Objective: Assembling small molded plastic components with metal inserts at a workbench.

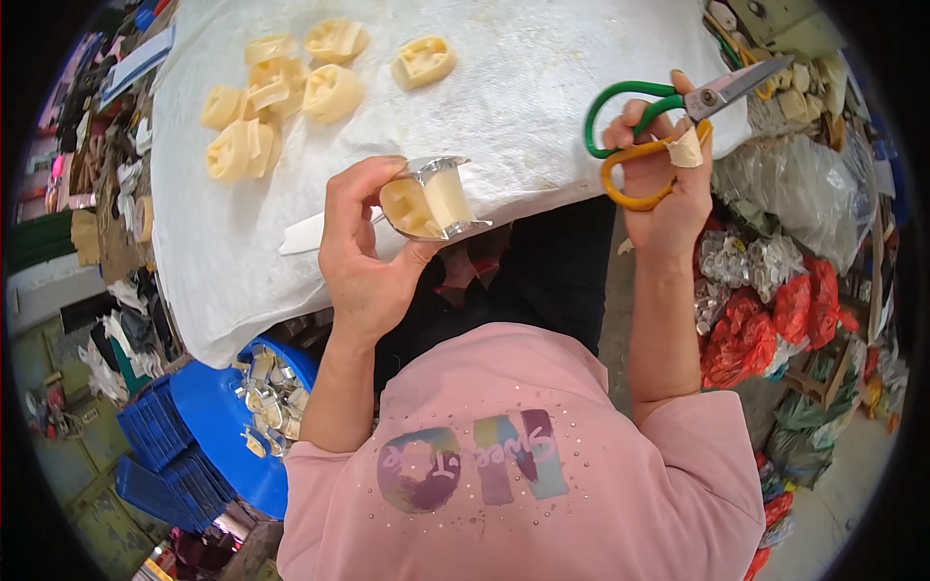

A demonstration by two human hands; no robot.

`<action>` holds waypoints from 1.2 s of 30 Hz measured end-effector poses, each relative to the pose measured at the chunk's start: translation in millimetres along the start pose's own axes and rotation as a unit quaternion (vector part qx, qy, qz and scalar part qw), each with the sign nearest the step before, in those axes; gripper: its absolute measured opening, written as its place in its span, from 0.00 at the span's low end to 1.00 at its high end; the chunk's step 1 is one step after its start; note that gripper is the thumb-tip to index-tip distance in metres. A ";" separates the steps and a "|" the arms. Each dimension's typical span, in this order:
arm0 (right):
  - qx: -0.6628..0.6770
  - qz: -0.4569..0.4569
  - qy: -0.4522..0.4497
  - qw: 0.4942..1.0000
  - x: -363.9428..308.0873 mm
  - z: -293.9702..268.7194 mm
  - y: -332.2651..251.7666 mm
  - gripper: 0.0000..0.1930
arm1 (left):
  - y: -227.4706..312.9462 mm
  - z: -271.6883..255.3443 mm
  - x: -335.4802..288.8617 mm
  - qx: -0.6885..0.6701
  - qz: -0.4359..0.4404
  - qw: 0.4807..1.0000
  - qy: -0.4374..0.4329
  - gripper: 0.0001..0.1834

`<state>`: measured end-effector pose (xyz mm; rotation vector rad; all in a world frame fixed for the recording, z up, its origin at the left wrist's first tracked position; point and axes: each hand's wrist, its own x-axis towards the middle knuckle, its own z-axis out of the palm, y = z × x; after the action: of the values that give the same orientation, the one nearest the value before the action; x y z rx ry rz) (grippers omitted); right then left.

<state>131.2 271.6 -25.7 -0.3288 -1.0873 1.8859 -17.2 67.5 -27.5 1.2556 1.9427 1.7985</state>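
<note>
My left hand (368, 252) pinches a hollow cream moulded piece (405, 205) above the near edge of a white-covered table (542, 58). Shiny silver strips edge this piece, with a smooth cream band between them. On the right, my right hand (668, 198) grips a pair of scissors (712, 100) with one green and one orange handle loop. Their blades point away to the upper right, and the handles are spread. A small cream scrap or wrap (686, 149) shows at a finger by the orange loop. The scissors and the held piece are apart.
Several cream moulded pieces (332, 94) lie at the table's far left. Left of me, a blue tub (208, 412) contains silver-and-cream pieces, beside blue crates (155, 436). Red plastic bags (741, 334) and a large clear bag (799, 189) are heaped on the right.
</note>
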 end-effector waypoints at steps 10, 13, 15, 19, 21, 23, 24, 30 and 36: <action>-0.384 0.005 0.018 0.923 35.3 -9.3 -2.5 0.25 | 18.4 -42.6 -33.4 0.368 0.142 0.902 0.175 0.32; -0.471 -0.007 0.015 0.882 43.4 -16.0 1.0 0.26 | 17.4 -53.2 -45.1 0.392 0.109 0.891 0.201 0.31; -0.530 -0.070 -0.023 0.845 53.3 -23.0 6.0 0.27 | 15.2 -62.7 -53.2 0.375 0.086 0.898 0.211 0.31; -0.755 -0.084 -0.096 0.643 74.7 -44.5 1.1 0.28 | 7.5 -100.6 -80.0 0.435 -0.017 0.869 0.235 0.29; -0.808 -0.093 -0.087 0.575 90.0 -74.3 2.3 0.28 | -2.4 -134.9 -108.6 0.489 -0.098 0.823 0.271 0.28; -0.809 -0.111 -0.090 0.570 101.4 -94.6 -2.2 0.25 | -5.8 -167.3 -145.0 0.468 -0.225 0.776 0.358 0.27; -0.823 -0.142 -0.074 0.545 102.7 -96.4 -4.6 0.24 | -10.9 -187.6 -170.7 0.477 -0.227 0.752 0.394 0.27; -0.667 -0.247 -0.169 0.683 69.7 2.2 16.5 0.11 | -11.9 -260.9 -318.0 0.593 -0.435 0.532 0.419 0.32; -0.527 -0.182 -0.416 0.718 1.6 112.7 66.1 0.14 | -9.1 -236.9 -273.6 0.655 -0.230 0.565 0.445 0.34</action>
<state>24.4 197.3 -12.8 0.1764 -2.5900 0.8046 -9.2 -289.9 -84.7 -0.4783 3.8615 0.3281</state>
